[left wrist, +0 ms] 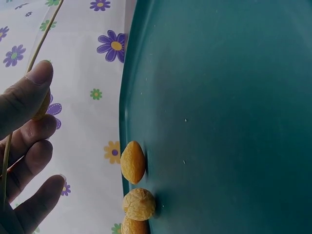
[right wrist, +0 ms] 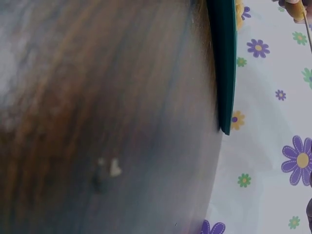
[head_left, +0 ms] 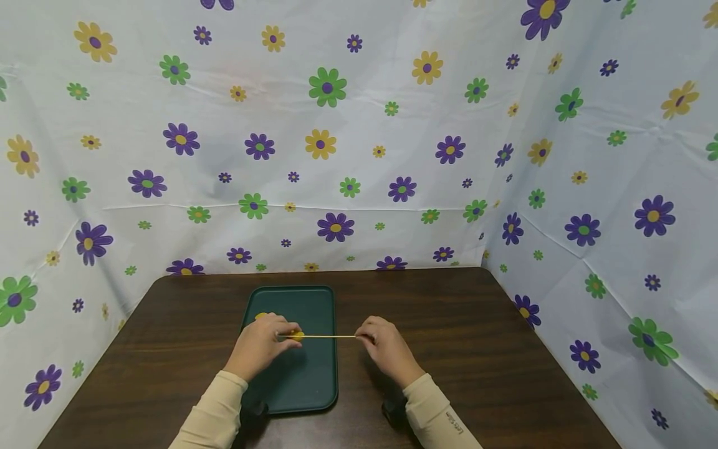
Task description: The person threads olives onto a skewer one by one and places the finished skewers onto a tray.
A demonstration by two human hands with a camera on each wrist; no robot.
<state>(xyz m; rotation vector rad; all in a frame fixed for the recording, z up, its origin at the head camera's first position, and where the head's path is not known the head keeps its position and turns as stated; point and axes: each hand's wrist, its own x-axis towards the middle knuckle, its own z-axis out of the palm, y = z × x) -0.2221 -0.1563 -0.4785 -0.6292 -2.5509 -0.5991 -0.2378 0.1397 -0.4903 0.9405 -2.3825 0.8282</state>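
Note:
Over the tray, my left hand (head_left: 262, 344) pinches a small yellow wrinkled ball (left wrist: 43, 108) between thumb and forefinger, its other fingers loosely bent. A thin wooden skewer (head_left: 331, 337) runs level between my two hands and passes by or through that ball; which of these, I cannot tell. My right hand (head_left: 388, 350) pinches the skewer's right end above the table, just right of the tray. In the left wrist view, several similar yellow balls (left wrist: 132, 162) lie near the edge of the dark green tray (head_left: 308, 380).
The tray lies on a dark brown wooden table (head_left: 437, 312). A white flowered cloth (head_left: 370, 162) hangs behind the table and along its sides. Small pale crumbs (left wrist: 185, 120) are on the tray.

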